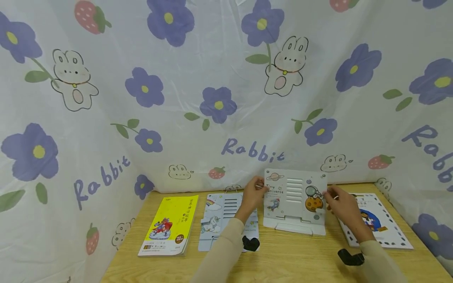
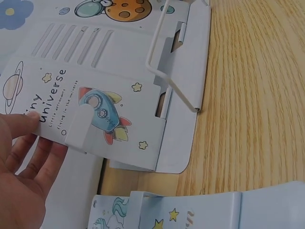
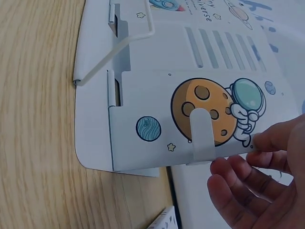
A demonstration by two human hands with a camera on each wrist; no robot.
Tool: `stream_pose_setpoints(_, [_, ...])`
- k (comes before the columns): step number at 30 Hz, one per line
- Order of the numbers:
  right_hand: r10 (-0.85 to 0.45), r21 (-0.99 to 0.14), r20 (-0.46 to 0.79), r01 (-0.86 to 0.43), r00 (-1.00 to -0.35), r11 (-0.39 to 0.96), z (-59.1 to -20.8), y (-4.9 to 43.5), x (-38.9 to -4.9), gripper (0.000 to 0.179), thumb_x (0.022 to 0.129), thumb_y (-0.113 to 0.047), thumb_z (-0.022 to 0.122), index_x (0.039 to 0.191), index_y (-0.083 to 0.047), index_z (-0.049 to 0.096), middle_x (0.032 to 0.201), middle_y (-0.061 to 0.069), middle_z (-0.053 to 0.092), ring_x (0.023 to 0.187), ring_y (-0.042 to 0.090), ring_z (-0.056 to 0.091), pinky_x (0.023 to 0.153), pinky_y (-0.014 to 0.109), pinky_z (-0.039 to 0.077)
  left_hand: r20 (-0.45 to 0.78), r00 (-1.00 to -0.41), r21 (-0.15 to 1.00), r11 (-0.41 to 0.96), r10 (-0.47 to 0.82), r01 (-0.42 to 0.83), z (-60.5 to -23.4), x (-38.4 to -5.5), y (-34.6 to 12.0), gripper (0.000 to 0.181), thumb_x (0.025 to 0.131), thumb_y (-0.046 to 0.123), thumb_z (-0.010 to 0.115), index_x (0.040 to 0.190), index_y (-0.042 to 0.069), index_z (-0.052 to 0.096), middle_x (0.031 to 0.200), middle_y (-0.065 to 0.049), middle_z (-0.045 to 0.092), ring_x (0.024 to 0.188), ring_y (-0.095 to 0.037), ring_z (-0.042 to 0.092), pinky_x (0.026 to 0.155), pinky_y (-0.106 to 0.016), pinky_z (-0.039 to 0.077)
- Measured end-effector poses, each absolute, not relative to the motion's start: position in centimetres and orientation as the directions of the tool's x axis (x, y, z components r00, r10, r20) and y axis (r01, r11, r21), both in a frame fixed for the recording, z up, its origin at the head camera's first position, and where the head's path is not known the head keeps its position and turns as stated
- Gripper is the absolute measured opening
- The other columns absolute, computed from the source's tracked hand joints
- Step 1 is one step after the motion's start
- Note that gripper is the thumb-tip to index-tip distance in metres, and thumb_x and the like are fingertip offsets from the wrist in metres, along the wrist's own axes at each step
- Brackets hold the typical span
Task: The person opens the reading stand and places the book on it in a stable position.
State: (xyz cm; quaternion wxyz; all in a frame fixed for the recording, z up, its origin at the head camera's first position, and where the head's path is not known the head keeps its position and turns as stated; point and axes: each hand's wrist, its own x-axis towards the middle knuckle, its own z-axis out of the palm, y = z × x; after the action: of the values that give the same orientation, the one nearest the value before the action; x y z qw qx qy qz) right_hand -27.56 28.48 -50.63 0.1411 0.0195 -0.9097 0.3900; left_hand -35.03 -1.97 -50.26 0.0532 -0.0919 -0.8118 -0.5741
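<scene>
A white book stand [image 1: 295, 196] with a "Tiny universe" space print stands tilted up on its base on the table. My left hand [image 1: 251, 198] pinches its left edge beside the lettering, thumb on the printed face and fingers behind. On the opposite edge, near the astronaut, my right hand [image 1: 343, 204] pinches the panel the same way. The left wrist view shows a white wire bar [image 2: 155, 59] at the stand's lower front and a side clip [image 2: 80, 126] near the rocket. In the right wrist view another clip [image 3: 202, 136] overlaps the orange planet.
Left of the stand, a second book stand [image 1: 209, 214] with a unicorn print lies on the wooden table [image 1: 276, 259], partly behind my left arm. A yellow book [image 1: 180, 214] lies farther left. A white picture book [image 1: 389, 224] lies at right. A rabbit-print curtain [image 1: 212, 59] hangs behind.
</scene>
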Motion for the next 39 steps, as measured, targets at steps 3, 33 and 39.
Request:
stream_pose_setpoints(3, [0.077, -0.710, 0.266, -0.142, -0.961, 0.690, -50.7, 28.4, -28.1, 0.031, 0.111, -0.034, 0.056, 0.118, -0.005, 0.063, 0.104, 0.019, 0.071, 0.075, 0.023, 0.072, 0.057, 0.027, 0.057, 0.196, -0.977, 0.931, 0.299, 0.080, 0.211, -50.3, -34.9, -2.2, 0.018, 0.098, 0.008, 0.076, 0.113, 0.010, 0.068, 0.102, -0.004, 0.067, 0.087, -0.009, 0.063, 0.073, -0.024, 0.060])
stream_pose_setpoints(33, [0.051, -0.726, 0.258, -0.159, -0.965, 0.669, -50.6, 27.8, -31.1, 0.031, 0.112, -0.034, 0.055, 0.115, -0.005, 0.063, 0.104, 0.018, 0.072, 0.077, 0.024, 0.072, 0.058, 0.029, 0.059, 0.211, -0.977, 0.962, 0.172, 0.033, 0.214, -51.4, -35.2, -3.6, 0.021, 0.096, 0.006, 0.078, 0.115, 0.006, 0.069, 0.099, -0.004, 0.066, 0.086, -0.011, 0.067, 0.075, -0.033, 0.065])
stream_pose_setpoints(39, [0.039, -0.717, 0.246, -0.155, -0.969, 0.679, -50.6, 27.8, -31.2, 0.031, 0.112, -0.035, 0.055, 0.116, -0.006, 0.064, 0.106, 0.018, 0.073, 0.078, 0.021, 0.073, 0.059, 0.030, 0.059, 0.190, -0.982, 0.970, 0.152, 0.024, 0.191, -51.3, -35.1, -3.6, 0.020, 0.096, 0.005, 0.078, 0.114, 0.007, 0.069, 0.098, -0.003, 0.064, 0.085, -0.009, 0.066, 0.073, -0.030, 0.064])
